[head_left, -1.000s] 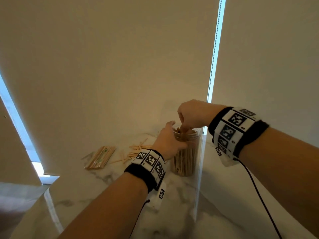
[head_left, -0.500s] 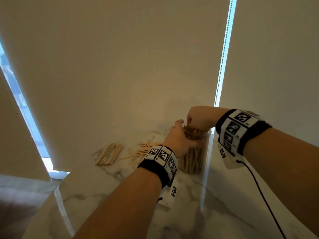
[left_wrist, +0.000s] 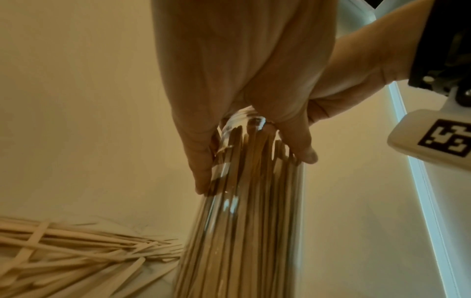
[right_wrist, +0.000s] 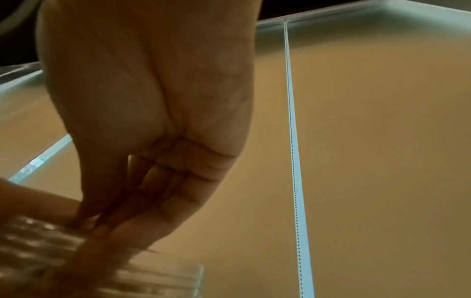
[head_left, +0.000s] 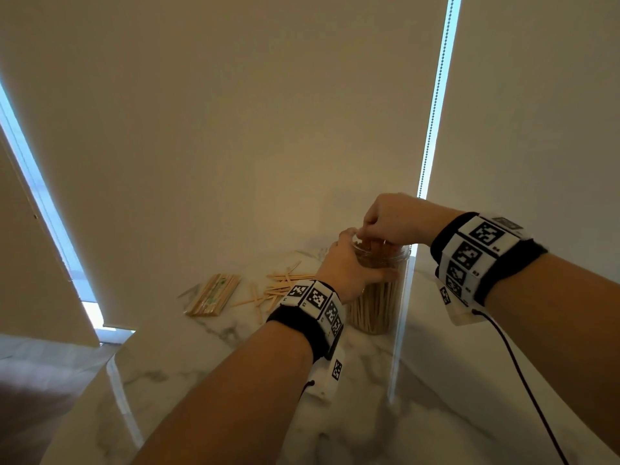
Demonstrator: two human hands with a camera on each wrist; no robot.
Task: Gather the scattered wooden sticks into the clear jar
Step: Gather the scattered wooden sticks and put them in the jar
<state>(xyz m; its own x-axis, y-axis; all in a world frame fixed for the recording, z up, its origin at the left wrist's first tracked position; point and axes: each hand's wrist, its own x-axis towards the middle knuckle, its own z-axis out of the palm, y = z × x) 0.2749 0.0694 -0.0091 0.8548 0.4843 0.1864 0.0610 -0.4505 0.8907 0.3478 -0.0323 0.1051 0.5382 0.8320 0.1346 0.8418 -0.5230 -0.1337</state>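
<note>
wooden sticks (head_left: 285, 286) lie loose on the marble counter (head_left: 369, 380) left of the clear jar (head_left: 375, 307); left hand (head_left: 349, 270) grasps the jar, right hand (head_left: 392, 219) pinches sticks into its mouth; next: release, fetch remaining sticks

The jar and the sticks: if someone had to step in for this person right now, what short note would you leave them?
Left hand: wrapped round the upper part of the clear jar, steadying it upright on the marble counter.
Right hand: fingertips down in the jar's mouth among the stick tops; whether it grips any cannot be told.
Done: the jar is already packed with upright sticks.
Left: a loose pile of scattered sticks lies on the counter just left of the jar, and a neat bundle of sticks farther left.
</note>
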